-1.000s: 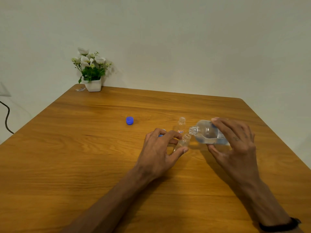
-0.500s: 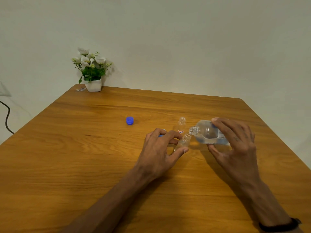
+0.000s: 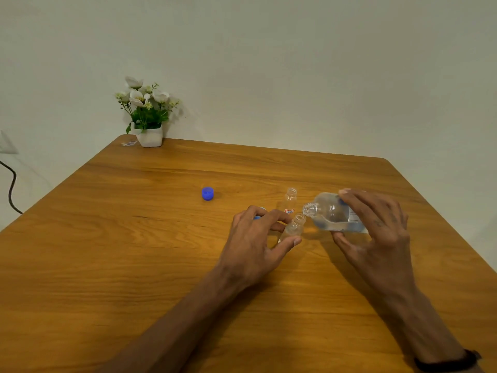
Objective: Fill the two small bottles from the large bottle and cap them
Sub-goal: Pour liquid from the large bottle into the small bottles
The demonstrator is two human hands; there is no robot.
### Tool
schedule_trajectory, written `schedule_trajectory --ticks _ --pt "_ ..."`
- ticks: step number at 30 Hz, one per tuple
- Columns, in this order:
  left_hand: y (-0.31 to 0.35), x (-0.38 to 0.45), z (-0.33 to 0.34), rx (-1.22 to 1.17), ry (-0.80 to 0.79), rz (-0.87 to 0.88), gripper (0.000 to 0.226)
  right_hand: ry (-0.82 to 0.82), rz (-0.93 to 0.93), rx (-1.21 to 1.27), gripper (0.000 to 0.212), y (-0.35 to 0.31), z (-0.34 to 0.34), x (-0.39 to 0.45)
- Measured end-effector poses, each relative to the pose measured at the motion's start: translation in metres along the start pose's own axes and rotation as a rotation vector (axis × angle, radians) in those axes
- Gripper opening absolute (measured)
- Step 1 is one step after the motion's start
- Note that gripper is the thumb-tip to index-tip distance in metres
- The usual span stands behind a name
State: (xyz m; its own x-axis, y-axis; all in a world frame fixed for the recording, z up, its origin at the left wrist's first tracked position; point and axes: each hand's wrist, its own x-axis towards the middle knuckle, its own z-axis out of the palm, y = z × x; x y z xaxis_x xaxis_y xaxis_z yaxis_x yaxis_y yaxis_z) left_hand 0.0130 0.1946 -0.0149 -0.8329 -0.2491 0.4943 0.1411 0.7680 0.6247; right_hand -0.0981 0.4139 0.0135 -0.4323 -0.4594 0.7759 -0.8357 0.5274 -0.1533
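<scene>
The right hand (image 3: 376, 232) is gripping the big bottle (image 3: 333, 214), tipped on its side with its mouth pointing left, touching the top of a small bottle (image 3: 294, 226). The left hand (image 3: 255, 243) is holding that small bottle, leaning it right. Some water is sitting in the big bottle. The other small bottle (image 3: 291, 200) is standing open just behind, looking empty. A blue cap (image 3: 207, 193) is lying on the tabletop (image 3: 134, 265), far left.
</scene>
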Motion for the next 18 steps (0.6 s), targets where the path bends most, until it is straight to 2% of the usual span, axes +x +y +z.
schedule_trajectory --ticks 18 --pt "0.0001 0.0000 -0.0007 0.016 -0.014 -0.006 0.045 -0.003 -0.002 0.005 0.084 0.0001 0.0004 -0.0002"
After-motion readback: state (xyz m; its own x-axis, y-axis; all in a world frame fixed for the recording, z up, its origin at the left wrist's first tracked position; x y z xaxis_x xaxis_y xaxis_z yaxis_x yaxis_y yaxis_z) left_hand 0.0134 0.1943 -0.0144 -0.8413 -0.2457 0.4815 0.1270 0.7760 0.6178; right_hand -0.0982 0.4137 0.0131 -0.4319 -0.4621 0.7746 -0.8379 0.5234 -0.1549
